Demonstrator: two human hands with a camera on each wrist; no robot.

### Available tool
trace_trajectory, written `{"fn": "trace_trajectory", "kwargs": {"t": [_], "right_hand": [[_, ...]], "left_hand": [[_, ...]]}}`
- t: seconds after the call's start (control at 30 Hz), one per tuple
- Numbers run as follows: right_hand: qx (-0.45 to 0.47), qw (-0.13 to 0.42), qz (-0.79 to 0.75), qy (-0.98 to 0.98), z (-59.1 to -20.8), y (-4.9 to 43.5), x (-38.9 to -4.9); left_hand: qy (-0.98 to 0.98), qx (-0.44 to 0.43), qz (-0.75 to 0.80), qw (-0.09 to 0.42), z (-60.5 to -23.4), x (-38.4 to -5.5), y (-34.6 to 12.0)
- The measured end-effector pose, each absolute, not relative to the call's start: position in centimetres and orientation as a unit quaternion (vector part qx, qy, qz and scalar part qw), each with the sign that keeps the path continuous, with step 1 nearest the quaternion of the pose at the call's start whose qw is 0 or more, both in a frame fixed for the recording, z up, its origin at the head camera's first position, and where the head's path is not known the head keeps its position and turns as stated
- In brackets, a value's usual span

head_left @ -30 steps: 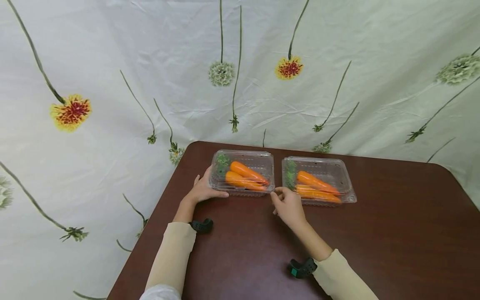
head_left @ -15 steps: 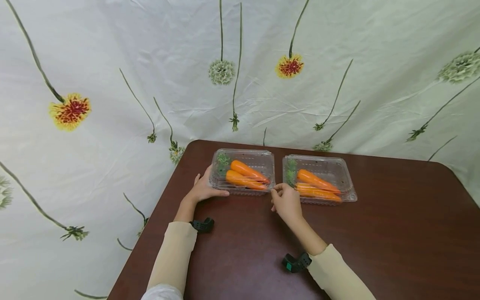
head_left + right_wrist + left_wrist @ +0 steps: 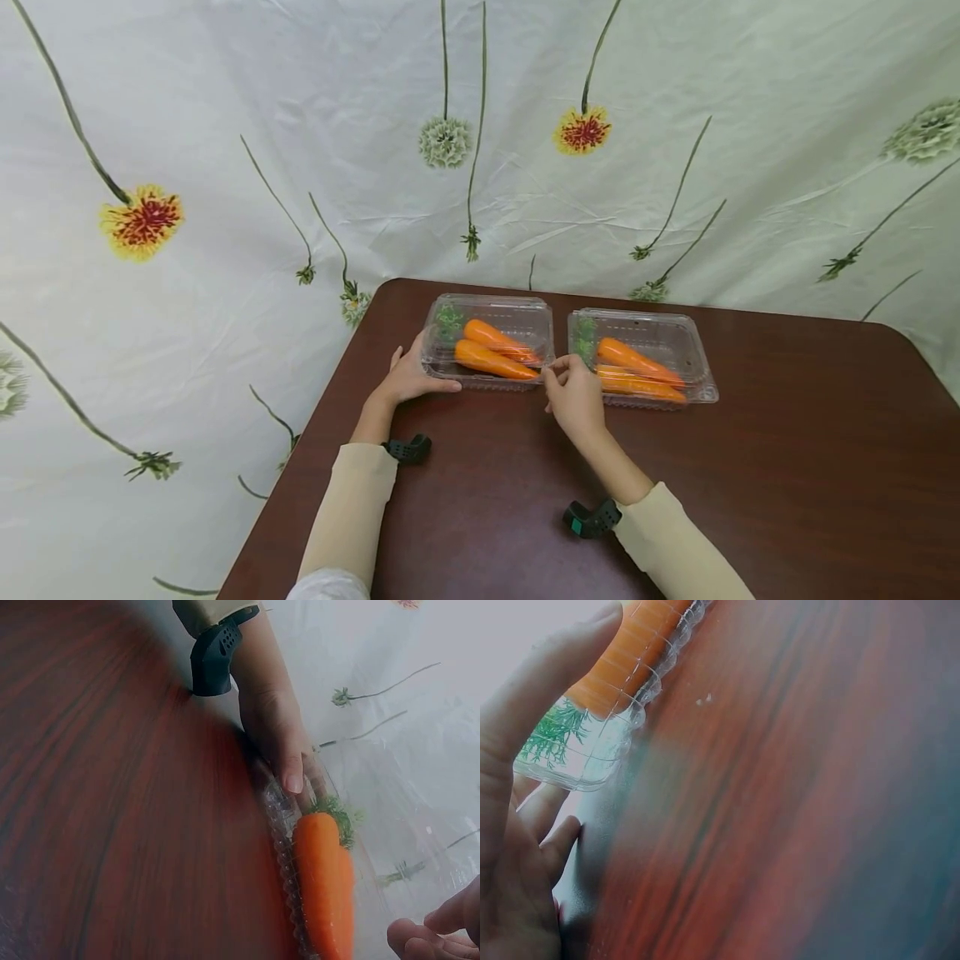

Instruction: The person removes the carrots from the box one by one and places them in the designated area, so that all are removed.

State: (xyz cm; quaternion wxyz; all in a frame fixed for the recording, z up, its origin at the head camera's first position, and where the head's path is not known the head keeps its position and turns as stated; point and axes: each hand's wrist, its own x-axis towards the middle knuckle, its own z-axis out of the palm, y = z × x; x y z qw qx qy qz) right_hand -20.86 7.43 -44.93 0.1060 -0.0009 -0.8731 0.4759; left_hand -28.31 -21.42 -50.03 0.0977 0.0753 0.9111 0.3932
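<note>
Two hinged clear plastic containers stand side by side at the table's far edge in the head view. The left container (image 3: 498, 302) holds two orange carrots (image 3: 491, 360) with green tops; a similar pair of carrots (image 3: 637, 362) lies in the right container (image 3: 667, 323). My left hand (image 3: 405, 377) grips the left container around its left end, thumb along the front. At that container's front right corner, my right hand (image 3: 577, 404) pinches the lid's edge between thumb and forefinger. In the right wrist view, the right hand's fingertips (image 3: 435, 934) show at the lower right.
The dark brown wooden table (image 3: 480, 500) stretches toward me and to the right. A pale cloth with printed flowers (image 3: 360, 125) hangs right behind it. A dark band (image 3: 408, 450) is on each wrist.
My right hand has shifted slightly upward at the left container's front right corner, where the lid edge seems a little raised. The left hand keeps its hold; the right container stays put.
</note>
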Motion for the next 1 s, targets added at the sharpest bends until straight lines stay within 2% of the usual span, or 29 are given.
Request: {"fn": "trace_trajectory", "kwargs": {"t": [0.33, 0.5, 0.7, 0.87, 1.0], "right_hand": [[0.024, 0.126, 0.478, -0.869, -44.4, 7.8, -21.6], [0.059, 0.155, 0.458, -0.873, -43.5, 8.2, -22.2], [0.086, 0.181, 0.418, -0.886, -41.3, 8.5, -24.0], [0.096, 0.182, 0.404, -0.892, -39.6, 8.8, -25.9], [0.093, 0.155, 0.414, -0.892, -38.4, 8.8, -27.3]], "left_hand": [[0.91, 0.051, 0.396, 0.113, -49.8, -28.2, -21.4], [0.91, 0.055, 0.396, 0.113, -50.1, -28.3, -21.4], [0.911, 0.09, 0.395, 0.082, -50.2, -28.5, -21.6], [0.911, 0.096, 0.393, 0.077, -50.2, -28.4, -21.6], [0.914, 0.098, 0.385, 0.079, -50.1, -28.3, -21.4]]}}
